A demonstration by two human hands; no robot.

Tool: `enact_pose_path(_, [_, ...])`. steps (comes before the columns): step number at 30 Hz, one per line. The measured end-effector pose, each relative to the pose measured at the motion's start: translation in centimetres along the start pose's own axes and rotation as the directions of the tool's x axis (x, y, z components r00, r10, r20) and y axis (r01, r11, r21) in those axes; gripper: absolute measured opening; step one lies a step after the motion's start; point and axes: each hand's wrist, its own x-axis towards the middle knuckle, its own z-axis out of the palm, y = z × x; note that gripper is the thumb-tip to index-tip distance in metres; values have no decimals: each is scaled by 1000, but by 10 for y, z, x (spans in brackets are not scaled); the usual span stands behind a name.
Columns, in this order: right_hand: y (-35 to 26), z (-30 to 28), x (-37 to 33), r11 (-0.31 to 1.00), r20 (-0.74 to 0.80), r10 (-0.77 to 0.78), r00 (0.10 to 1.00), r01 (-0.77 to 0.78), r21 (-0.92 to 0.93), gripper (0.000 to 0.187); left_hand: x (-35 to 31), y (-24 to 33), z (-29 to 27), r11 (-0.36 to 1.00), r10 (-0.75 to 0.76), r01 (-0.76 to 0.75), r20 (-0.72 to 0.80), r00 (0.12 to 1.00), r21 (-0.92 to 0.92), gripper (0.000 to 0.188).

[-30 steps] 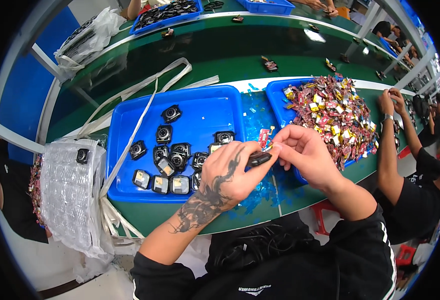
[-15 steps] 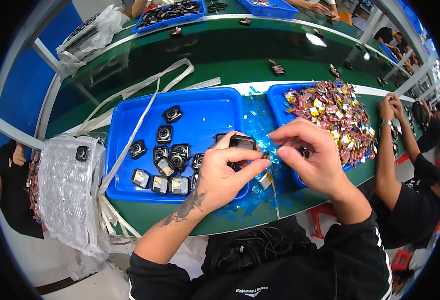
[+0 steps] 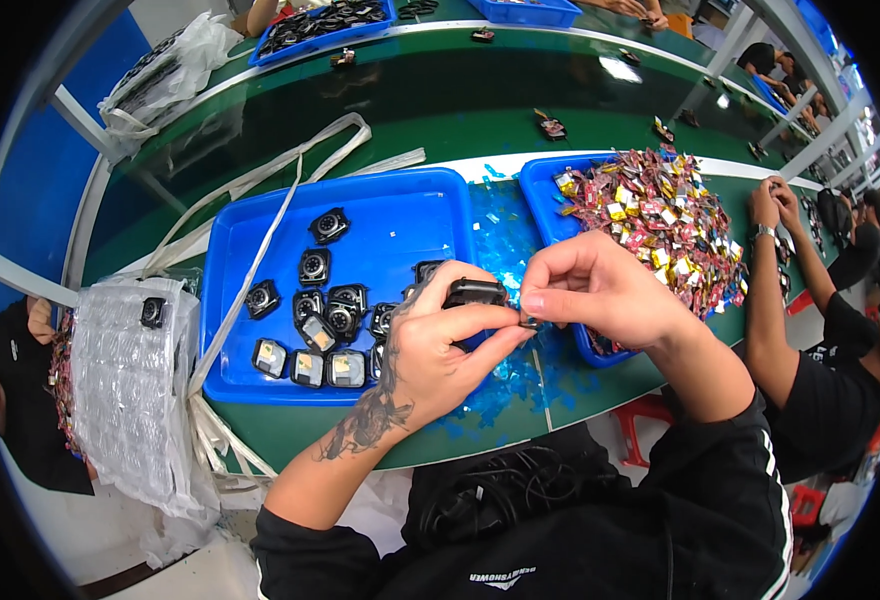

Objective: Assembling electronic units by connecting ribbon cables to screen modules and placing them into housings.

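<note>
Over the gap between two blue trays, my left hand (image 3: 430, 355) grips a black smartwatch case (image 3: 477, 292) and pinches a small dark piece (image 3: 528, 323) between thumb and forefinger. My right hand (image 3: 605, 295) has its thumb and forefinger pressed together right beside that piece; whatever they hold is too small to make out. Several similar watch cases (image 3: 344, 312) lie in the left blue tray (image 3: 245, 235), some showing round backs, others pale inner faces. Heaped in the right blue tray (image 3: 538, 190) are small red, yellow and silver parts (image 3: 660, 225).
Blue film scraps (image 3: 495, 240) litter the green table between the trays. White straps (image 3: 252, 285) cross the left tray. A plastic-wrapped stack (image 3: 130, 385) stands at left, one watch case on it. Beyond runs a green conveyor (image 3: 440, 110) with scattered parts. A co-worker's hands (image 3: 775, 200) are at right.
My right hand has moved left and its thumb and forefinger have closed beside the left fingertips. The watch case in my left hand has tilted. The whole view has shifted slightly.
</note>
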Motion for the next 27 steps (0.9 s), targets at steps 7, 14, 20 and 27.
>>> enact_pose_path(7, [5,5,-1,994,-109,-78,991,70,-81,15,1,-3,2,994,64,-56,-87,994,89,15])
enact_pose_path(14, [3,5,-10,767,-22,-429,903,351,-537,10,3,-1,-8,946,-218,248,153,964,-210,12])
enact_pose_path(20, [-11,2,-15,868,-85,-252,964,186,-460,12,3,3,-5,754,-392,446,213,895,-483,12])
enact_pose_path(27, [-16,-3,-12,895,-6,-176,984,158,-416,9,5,1,-13,713,-423,554,366,829,-430,12])
